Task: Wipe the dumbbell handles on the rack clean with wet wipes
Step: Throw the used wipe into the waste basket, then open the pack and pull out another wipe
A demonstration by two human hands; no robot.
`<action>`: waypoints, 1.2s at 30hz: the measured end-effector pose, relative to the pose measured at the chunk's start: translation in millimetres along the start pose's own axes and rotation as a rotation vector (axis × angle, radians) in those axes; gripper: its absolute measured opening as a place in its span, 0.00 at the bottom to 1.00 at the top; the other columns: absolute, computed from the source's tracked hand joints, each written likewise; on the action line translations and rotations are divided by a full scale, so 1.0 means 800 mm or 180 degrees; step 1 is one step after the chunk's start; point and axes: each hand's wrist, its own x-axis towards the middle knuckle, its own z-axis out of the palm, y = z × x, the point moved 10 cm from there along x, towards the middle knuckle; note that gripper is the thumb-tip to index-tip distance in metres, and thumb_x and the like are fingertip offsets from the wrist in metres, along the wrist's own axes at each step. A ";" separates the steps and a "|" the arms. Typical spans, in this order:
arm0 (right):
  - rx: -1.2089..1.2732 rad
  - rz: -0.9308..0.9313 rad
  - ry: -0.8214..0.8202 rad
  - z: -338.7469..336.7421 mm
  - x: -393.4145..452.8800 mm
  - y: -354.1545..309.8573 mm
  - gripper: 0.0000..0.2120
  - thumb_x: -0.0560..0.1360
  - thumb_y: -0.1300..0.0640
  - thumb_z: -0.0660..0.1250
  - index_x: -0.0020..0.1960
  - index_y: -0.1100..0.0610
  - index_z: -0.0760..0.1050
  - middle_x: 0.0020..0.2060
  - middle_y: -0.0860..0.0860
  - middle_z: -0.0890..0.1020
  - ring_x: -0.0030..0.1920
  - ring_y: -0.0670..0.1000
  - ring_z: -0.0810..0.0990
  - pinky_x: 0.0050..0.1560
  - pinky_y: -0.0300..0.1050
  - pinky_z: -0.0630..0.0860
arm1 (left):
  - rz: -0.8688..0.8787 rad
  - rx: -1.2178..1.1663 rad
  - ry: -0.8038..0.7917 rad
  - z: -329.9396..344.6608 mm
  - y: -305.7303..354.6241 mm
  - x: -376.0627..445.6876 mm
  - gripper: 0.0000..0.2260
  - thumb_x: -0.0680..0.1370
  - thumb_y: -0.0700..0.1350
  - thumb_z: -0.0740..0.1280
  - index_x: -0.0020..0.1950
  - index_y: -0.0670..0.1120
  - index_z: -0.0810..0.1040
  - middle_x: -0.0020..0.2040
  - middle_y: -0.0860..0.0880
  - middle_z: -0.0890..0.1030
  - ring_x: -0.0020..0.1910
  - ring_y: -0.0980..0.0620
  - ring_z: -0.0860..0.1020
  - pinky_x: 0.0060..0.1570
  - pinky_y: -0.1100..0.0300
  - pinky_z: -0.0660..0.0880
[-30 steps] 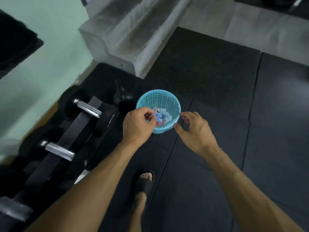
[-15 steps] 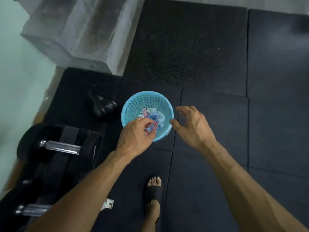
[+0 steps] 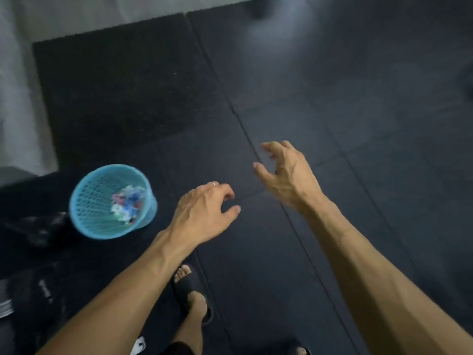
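While we look straight down from head height, we see two bare forearms reaching out over a floor of dark rubber mat tiles (image 3: pixel 332 98). The left hand (image 3: pixel 204 213) hangs palm down, its fingers loosely curled and spread, with the thumb held apart from them; its grip holds nothing. A thin pale ring (image 3: pixel 213 183) sits on one of its fingers. The right hand (image 3: pixel 286 172) is just to the right of the left and a little farther forward, not touching it. Its fingers are bent like a loose claw, the thumb stands clear of them, and this grip is also empty.

To the left of the left hand, near it but apart, stands a round light-blue plastic mesh basket (image 3: pixel 89 201) on the floor. Inside it lies a small heap of crumpled white, blue and red scraps (image 3: pixel 126 203); we cannot tell what they are made of. Just left of the basket is a dark, shiny, blurred object (image 3: pixel 38 226) that we cannot identify.

Below the left hand, a foot in a black open-toed slide sandal (image 3: pixel 194 293) rests on the mat. Far to the lower left of the hands, at the frame's edge, a dark blurred mass with a pale metallic strip (image 3: pixel 5 307) shows; it may be part of the dumbbell rack, but the blur keeps us from saying so. A grey concrete ledge (image 3: pixel 20 98) runs along the far left.
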 end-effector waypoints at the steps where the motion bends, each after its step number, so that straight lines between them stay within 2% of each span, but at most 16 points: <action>1: -0.0002 0.0100 0.0114 -0.030 -0.021 0.033 0.22 0.77 0.49 0.68 0.68 0.58 0.73 0.58 0.55 0.77 0.56 0.56 0.79 0.57 0.52 0.76 | 0.0146 0.0071 -0.0053 0.013 0.041 -0.002 0.16 0.77 0.59 0.66 0.60 0.53 0.77 0.55 0.55 0.79 0.57 0.52 0.77 0.53 0.56 0.73; 8: 0.0099 0.0720 0.0722 -0.197 -0.214 0.273 0.23 0.77 0.48 0.67 0.69 0.57 0.73 0.60 0.53 0.77 0.57 0.54 0.78 0.59 0.51 0.75 | 0.0982 0.0258 -0.0221 0.142 0.336 -0.057 0.15 0.76 0.59 0.66 0.58 0.53 0.78 0.54 0.56 0.79 0.56 0.54 0.78 0.52 0.55 0.75; 14: 0.0204 0.1380 0.1058 -0.309 -0.402 0.478 0.22 0.78 0.48 0.67 0.68 0.57 0.73 0.61 0.53 0.77 0.58 0.53 0.78 0.61 0.51 0.75 | 0.1619 0.0468 -0.0539 0.277 0.575 -0.126 0.15 0.77 0.59 0.65 0.59 0.53 0.77 0.54 0.55 0.79 0.56 0.53 0.77 0.52 0.56 0.73; 20: 0.0383 0.2137 0.1436 -0.391 -0.585 0.639 0.21 0.78 0.49 0.67 0.68 0.56 0.73 0.61 0.52 0.77 0.61 0.52 0.77 0.64 0.51 0.73 | 0.2287 0.0631 -0.0982 0.394 0.779 -0.188 0.15 0.77 0.59 0.65 0.59 0.52 0.77 0.54 0.55 0.79 0.55 0.53 0.78 0.53 0.55 0.74; 24: 0.0437 0.2637 0.1647 -0.438 -0.686 0.747 0.22 0.78 0.49 0.67 0.69 0.56 0.73 0.62 0.53 0.77 0.61 0.52 0.77 0.64 0.50 0.72 | 0.2704 0.0692 -0.1252 0.481 0.904 -0.213 0.15 0.77 0.59 0.64 0.58 0.52 0.77 0.54 0.56 0.79 0.55 0.53 0.78 0.52 0.55 0.74; 28: 0.0510 0.3115 0.1894 -0.471 -0.775 0.857 0.21 0.78 0.50 0.68 0.68 0.57 0.74 0.58 0.53 0.77 0.58 0.52 0.76 0.61 0.45 0.71 | 0.3101 0.0782 -0.1544 0.579 1.022 -0.228 0.14 0.77 0.58 0.64 0.57 0.52 0.78 0.52 0.55 0.79 0.53 0.53 0.78 0.51 0.55 0.75; 32: 0.0667 0.3459 0.2048 -0.485 -0.849 0.946 0.20 0.77 0.52 0.68 0.67 0.58 0.74 0.61 0.54 0.77 0.62 0.53 0.75 0.62 0.45 0.71 | 0.3391 0.0975 -0.1824 0.669 1.110 -0.249 0.13 0.77 0.58 0.64 0.57 0.53 0.77 0.51 0.56 0.78 0.52 0.53 0.78 0.50 0.55 0.75; 36: 0.0835 0.3757 0.2161 -0.481 -0.915 1.016 0.18 0.77 0.53 0.68 0.65 0.56 0.75 0.60 0.52 0.78 0.59 0.52 0.77 0.59 0.45 0.73 | 0.3618 0.1066 -0.1999 0.744 1.171 -0.271 0.13 0.77 0.57 0.64 0.57 0.53 0.77 0.51 0.56 0.78 0.51 0.52 0.79 0.50 0.55 0.76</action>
